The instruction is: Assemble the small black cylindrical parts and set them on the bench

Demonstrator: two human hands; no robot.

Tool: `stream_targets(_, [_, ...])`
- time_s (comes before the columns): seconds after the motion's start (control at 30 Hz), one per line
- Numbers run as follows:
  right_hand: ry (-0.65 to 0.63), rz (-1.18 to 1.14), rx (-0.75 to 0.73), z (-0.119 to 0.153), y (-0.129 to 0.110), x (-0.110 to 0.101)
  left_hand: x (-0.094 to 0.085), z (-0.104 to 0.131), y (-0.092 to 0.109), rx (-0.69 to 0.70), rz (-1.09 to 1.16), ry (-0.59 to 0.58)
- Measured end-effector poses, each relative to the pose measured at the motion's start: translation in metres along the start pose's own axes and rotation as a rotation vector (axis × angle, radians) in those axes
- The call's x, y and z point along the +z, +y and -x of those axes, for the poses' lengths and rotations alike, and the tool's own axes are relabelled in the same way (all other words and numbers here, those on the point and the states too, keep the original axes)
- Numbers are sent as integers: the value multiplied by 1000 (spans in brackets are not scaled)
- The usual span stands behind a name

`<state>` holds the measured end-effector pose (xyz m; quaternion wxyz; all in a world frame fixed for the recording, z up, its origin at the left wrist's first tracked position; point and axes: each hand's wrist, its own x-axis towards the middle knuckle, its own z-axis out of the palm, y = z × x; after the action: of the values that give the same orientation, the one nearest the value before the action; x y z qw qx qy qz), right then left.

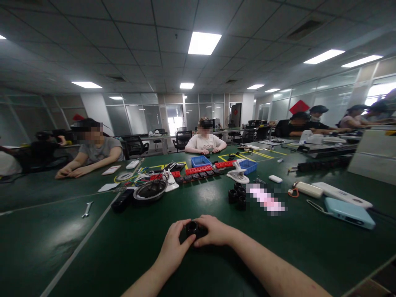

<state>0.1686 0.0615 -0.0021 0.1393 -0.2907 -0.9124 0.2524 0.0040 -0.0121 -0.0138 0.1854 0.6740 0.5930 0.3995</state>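
A black tubular fitting with a round opening sits between my two hands, low over the front of the green table. My left hand curls around its left side, thumb across the near face. From the right, my right hand closes on the same piece with thumb and fingers. The hands hide much of its lower and right parts. Beyond them, slightly to the right, stands a group of similar black fittings. A blurred pink-and-white item lies beside that group.
A wrench lies at left, near a round black pan-like part. White clip stands, red strips and blue bins run across the middle. A light-blue box lies right. A person sits opposite.
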Motion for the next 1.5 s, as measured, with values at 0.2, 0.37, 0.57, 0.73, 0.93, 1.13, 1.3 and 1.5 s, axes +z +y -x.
stream_targets(0.2, [-122, -289, 61, 0, 13, -6, -1, -1, -4, 62, 55, -46])
stream_targets(0.37, [31, -11, 185, -5, -1, 7, 3, -3, -6, -27, 20, -3])
stream_targets(0.57, [208, 384, 163, -9, -15, 18, 6, -5, -8, -53, -54, 94])
stream_targets(0.73, [25, 97, 7, -6, 4, 3, 1, -7, -7, -29, 86, -30])
stream_targets(0.93, [-128, -133, 57, -7, 15, -5, 1, -7, -1, -22, 109, -77])
stream_targets(1.13, [115, 328, 140, -10, -7, 11, 7, -7, 0, -75, -4, 43])
stream_targets(1.3, [134, 297, 82, -10, -7, 10, 6, -9, -4, -72, 5, 22])
stream_targets(1.5, [-96, -15, -4, -8, 15, -5, 0, -11, -4, -27, 123, -116])
